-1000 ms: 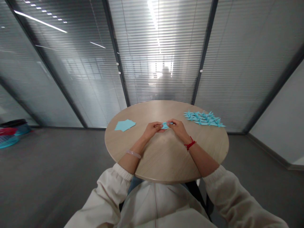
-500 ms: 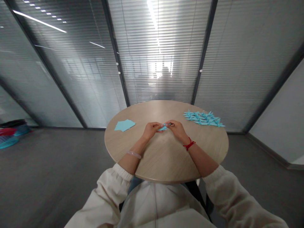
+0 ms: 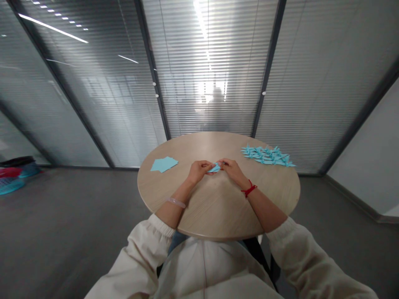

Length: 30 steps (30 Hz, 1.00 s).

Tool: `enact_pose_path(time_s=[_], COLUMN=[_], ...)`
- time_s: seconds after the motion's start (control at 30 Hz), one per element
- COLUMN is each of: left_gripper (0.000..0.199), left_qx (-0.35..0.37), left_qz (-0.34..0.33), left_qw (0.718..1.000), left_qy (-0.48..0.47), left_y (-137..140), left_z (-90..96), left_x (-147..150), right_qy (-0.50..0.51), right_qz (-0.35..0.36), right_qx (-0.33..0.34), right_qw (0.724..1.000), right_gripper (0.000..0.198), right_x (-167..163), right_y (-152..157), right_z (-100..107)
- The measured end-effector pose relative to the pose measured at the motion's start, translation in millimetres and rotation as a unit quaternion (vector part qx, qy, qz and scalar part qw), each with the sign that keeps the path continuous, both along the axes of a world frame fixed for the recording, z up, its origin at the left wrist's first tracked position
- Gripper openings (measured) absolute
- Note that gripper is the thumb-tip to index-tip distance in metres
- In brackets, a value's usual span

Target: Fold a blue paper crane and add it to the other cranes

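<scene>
Between my two hands, at the middle of the round table (image 3: 215, 220), is a small folded piece of blue paper (image 3: 214, 168). My left hand (image 3: 198, 171) pinches its left side between thumb and fingers. The right side is gripped by my right hand (image 3: 231, 169), whose fingertips cover part of it. The exact folds are too small to make out. A loose stack of flat blue paper sheets (image 3: 164, 164) lies to the left of my left hand. Several folded blue paper cranes (image 3: 267, 155) stand in close rows beyond my right hand.
Behind the table is a glass partition with blinds (image 3: 212, 54) and dark frames. Blue and red baskets (image 3: 12, 178) sit on the grey floor (image 3: 77, 216) at the far left. A white wall (image 3: 370, 166) closes off the right side.
My right fingers have shifted slightly to the right on the folded paper, and a bit more of its blue surface shows. My left hand stays nearly still.
</scene>
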<state>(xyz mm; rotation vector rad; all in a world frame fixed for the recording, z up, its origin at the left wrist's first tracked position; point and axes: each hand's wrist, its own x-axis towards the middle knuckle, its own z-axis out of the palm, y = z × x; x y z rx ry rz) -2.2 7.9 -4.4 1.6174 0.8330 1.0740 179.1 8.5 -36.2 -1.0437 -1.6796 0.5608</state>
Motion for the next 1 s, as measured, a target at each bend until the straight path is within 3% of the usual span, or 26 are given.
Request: enact_pose_path(time_s=[0.73,1.0], left_gripper=[0.045,0.037], left_qx=[-0.011,-0.014], left_qz=[-0.027,-0.044], left_qw=[0.999,0.999], left_qy=[-0.016,-0.015], left_y=[0.9,1.5], left_z=[0.1,0.9], left_x=[-0.8,1.3], right_qy=[-0.023,-0.01], right_qz=[-0.06,-0.064], right_qx=[0.019,0.015], right_qw=[0.998,0.998], right_gripper=[0.026,0.022], right_x=[0.3,-1.3], right_y=[-3.0,-1.6], right_z=[5.2,3.7])
